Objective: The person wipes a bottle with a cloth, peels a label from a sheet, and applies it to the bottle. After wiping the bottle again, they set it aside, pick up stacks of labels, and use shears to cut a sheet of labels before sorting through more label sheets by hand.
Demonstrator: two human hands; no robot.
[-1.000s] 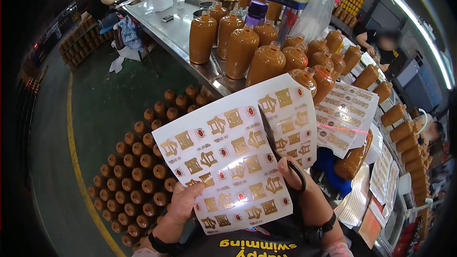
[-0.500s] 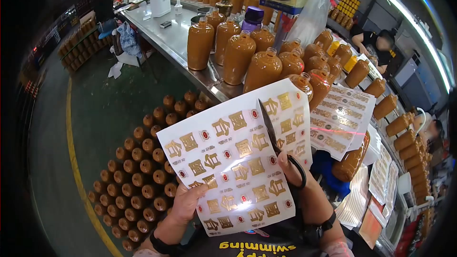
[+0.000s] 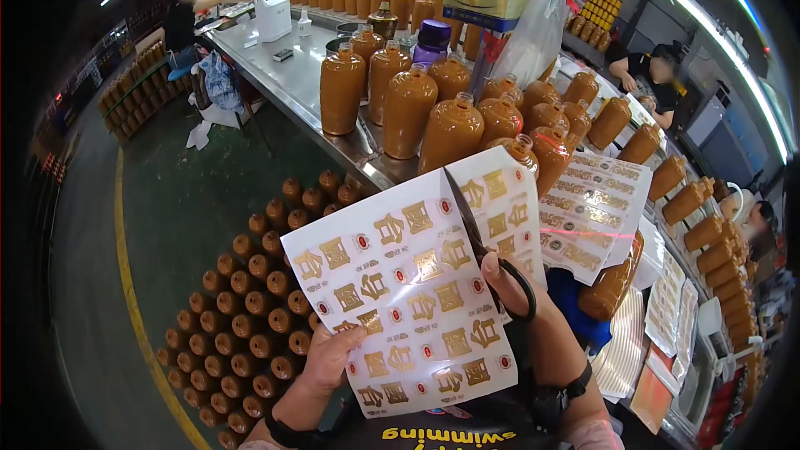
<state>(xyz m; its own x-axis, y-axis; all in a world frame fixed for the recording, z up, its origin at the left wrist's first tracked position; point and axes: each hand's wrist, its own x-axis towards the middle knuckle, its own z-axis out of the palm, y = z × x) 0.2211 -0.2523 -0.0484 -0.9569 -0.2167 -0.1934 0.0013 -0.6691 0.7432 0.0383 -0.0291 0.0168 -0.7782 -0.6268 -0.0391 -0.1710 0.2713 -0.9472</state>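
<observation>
A large white sticker sheet printed with gold characters and small red emblems is held in front of me, tilted. My left hand pinches its lower left edge, thumb on top. In my right hand are dark scissors, their blade lying along a lengthwise cut and the tip near the sheet's upper edge. Right of that cut, a strip of the sheet with the same print angles away. My fingers partly hide the scissors' handles, and whether the strip is fully detached cannot be made out.
Brown glossy bottles crowd the metal table ahead. Several more bottles stand in rows on the floor at left. Other printed sheets lie at right, near a bottle on its side. Co-workers sit farther off.
The scissors and my right hand have shifted slightly left relative to the sheet's strip. My left hand keeps its grip. The background has shifted a little with my head.
</observation>
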